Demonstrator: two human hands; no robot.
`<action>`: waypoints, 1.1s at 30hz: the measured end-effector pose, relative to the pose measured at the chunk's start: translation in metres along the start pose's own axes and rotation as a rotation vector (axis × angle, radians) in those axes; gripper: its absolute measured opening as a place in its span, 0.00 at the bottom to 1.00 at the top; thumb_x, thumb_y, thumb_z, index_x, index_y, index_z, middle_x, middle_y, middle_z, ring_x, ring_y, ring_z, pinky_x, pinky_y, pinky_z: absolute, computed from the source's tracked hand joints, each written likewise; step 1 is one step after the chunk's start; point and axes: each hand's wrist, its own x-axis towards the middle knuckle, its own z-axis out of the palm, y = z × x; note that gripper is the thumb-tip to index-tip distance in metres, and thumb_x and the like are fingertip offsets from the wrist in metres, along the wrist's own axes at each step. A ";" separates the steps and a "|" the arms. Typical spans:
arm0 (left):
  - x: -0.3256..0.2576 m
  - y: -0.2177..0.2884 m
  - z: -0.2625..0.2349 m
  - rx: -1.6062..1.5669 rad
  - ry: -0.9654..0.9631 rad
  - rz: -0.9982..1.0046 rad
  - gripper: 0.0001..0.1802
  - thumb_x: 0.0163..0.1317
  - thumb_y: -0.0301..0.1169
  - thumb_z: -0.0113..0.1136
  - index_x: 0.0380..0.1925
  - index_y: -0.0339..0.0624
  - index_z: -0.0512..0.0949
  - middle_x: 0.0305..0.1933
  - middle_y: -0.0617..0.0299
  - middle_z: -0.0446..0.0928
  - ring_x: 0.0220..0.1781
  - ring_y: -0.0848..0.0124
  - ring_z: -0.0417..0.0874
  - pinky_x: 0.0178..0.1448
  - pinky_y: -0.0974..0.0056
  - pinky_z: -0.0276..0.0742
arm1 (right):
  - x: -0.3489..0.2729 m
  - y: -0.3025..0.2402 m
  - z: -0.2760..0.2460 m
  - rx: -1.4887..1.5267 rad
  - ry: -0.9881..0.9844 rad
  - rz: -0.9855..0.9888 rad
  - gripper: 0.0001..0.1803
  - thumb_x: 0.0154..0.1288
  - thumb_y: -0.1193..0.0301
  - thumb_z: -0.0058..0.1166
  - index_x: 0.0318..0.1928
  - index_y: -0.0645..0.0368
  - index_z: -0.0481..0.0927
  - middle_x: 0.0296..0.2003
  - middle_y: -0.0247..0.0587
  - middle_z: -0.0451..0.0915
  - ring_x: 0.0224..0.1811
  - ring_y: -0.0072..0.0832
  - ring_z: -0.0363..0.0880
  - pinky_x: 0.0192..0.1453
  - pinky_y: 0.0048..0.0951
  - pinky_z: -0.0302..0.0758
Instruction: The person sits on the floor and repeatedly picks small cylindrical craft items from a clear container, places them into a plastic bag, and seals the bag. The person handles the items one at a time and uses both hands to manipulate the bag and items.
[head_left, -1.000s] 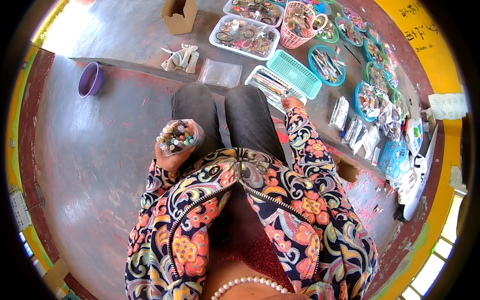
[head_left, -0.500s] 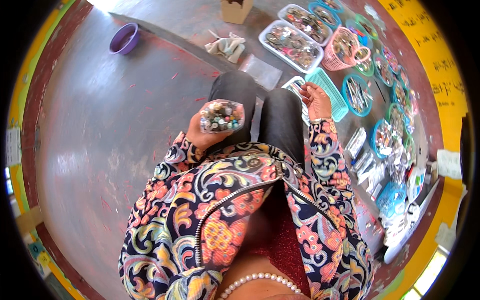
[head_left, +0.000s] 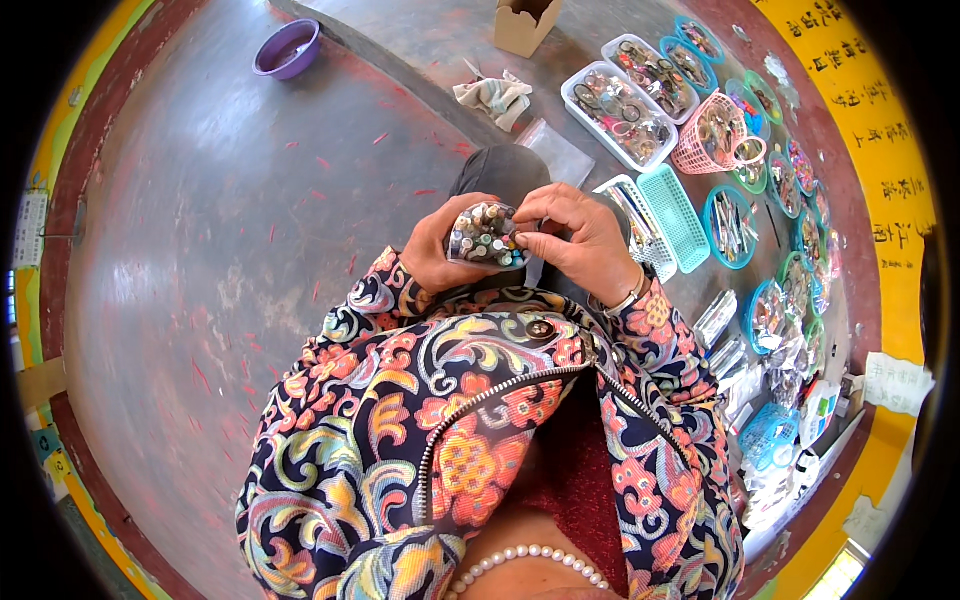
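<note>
In front of my knees my left hand [head_left: 432, 246] is wrapped round a clear plastic bag [head_left: 492, 264], its open mouth facing up. Packed upright in it are many slim sticks [head_left: 482, 232], probably pens, showing only their round ends in black, white, brown and blue. My right hand [head_left: 578, 238] is at the bag's right rim, thumb and fingers pinched together over the stick ends. Whatever is between those fingertips is too small to make out. Right of that hand lies a shallow white basket [head_left: 655, 258] holding slim items, beside a mint-green basket [head_left: 675, 215].
White trays [head_left: 620, 115] of scissors-like metal items and a pink basket [head_left: 708, 140] stand at the far right. Several round baskets [head_left: 732, 225] and plastic packets [head_left: 745, 385] line the right side. Beyond my knees are a flat clear bag [head_left: 560, 152], a cloth [head_left: 495, 98], a carton [head_left: 524, 28] and a purple basin [head_left: 288, 50].
My right hand has moved left from the white basket to the rim of the bag of sticks. My left hand still holds the bag; the whole view has shifted slightly.
</note>
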 end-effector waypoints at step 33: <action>0.003 -0.001 0.006 -0.134 -0.030 0.102 0.41 0.44 0.20 0.66 0.58 0.34 0.55 0.50 0.55 0.71 0.52 0.69 0.74 0.56 0.65 0.68 | -0.029 -0.014 -0.067 0.883 0.724 -0.143 0.06 0.63 0.71 0.48 0.36 0.61 0.73 0.33 0.49 0.79 0.37 0.34 0.80 0.32 0.22 0.77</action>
